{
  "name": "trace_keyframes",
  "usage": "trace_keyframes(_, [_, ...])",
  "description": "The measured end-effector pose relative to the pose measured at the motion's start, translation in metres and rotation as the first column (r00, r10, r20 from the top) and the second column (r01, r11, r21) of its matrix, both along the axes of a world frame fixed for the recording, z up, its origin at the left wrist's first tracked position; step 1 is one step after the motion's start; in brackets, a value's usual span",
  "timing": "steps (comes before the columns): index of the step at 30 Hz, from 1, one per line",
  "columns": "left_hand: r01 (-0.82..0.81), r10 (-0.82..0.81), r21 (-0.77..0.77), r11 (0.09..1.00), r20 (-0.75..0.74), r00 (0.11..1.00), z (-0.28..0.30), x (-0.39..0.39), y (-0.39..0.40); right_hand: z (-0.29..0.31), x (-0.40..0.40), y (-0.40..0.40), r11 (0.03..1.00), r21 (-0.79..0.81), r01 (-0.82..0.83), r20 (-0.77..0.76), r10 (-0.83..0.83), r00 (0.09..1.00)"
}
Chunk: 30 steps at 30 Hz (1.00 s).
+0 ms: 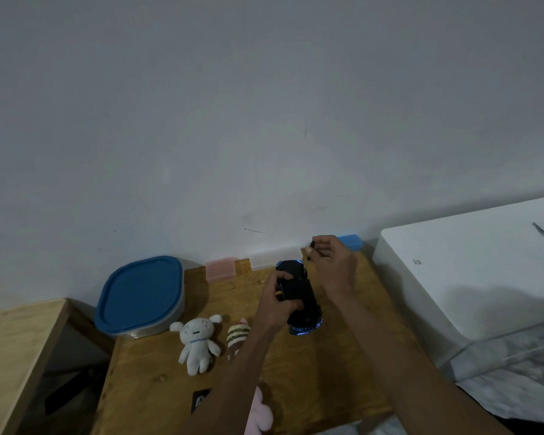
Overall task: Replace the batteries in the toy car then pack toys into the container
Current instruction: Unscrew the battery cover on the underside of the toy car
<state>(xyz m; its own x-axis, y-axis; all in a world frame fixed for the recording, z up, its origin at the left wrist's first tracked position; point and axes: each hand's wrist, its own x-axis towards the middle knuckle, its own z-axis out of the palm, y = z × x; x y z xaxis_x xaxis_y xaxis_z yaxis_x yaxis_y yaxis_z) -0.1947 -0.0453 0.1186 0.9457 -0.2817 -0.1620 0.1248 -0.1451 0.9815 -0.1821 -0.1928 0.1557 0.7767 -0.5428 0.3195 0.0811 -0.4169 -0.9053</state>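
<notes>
A dark toy car with blue trim lies upside down on the wooden table. My left hand grips its left side. My right hand holds a thin screwdriver upright over the car's far end. A container with a blue lid stands shut at the table's back left. A white plush, a striped plush and a pink plush, partly hidden by my left arm, lie in front.
Small pink, clear and blue boxes line the wall at the back edge. A small black card lies near the front. A white surface stands to the right, another wooden top to the left.
</notes>
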Motion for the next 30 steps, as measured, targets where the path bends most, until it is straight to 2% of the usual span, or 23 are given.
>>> trace_keyframes(5, [-0.005, 0.005, -0.011, 1.0, -0.021, 1.0, -0.007, -0.001, 0.001, -0.007, 0.0, -0.009, 0.999, -0.018, 0.045, -0.016, -0.045, 0.999])
trace_keyframes(9, [-0.008, 0.007, -0.025, 1.0, -0.013, 1.0, -0.01, 0.001, 0.005, -0.036, -0.012, -0.025, 0.996, -0.058, 0.071, -0.181, -0.08, 0.98])
trace_keyframes(14, [-0.01, 0.009, -0.023, 1.0, -0.024, 1.0, -0.022, 0.016, 0.006, -0.102, -0.036, -0.036, 0.996, -0.061, 0.072, -0.444, -0.091, 0.891])
trace_keyframes(19, [0.004, -0.007, -0.042, 0.999, -0.062, 0.998, -0.042, 0.022, 0.0, -0.168, -0.051, -0.035, 0.995, -0.093, 0.026, -0.572, -0.075, 0.817])
trace_keyframes(22, [0.006, -0.007, -0.019, 1.0, -0.056, 0.998, -0.059, 0.024, -0.004, -0.187, -0.052, -0.039, 0.99, -0.14, -0.026, -0.677, -0.076, 0.732])
trace_keyframes(26, [0.017, -0.017, -0.001, 1.0, -0.099, 0.995, -0.075, 0.019, -0.008, -0.203, -0.058, -0.049, 0.976, -0.197, -0.094, -0.743, -0.086, 0.664])
trace_keyframes(28, [0.022, -0.023, -0.01, 1.0, -0.111, 0.994, -0.078, 0.016, -0.01, -0.2, -0.058, -0.05, 0.974, -0.205, -0.102, -0.759, -0.092, 0.644])
trace_keyframes(30, [0.017, -0.02, -0.019, 1.0, -0.123, 0.992, -0.08, 0.014, -0.011, -0.188, -0.053, -0.048, 0.981, -0.188, -0.047, -0.74, -0.11, 0.664])
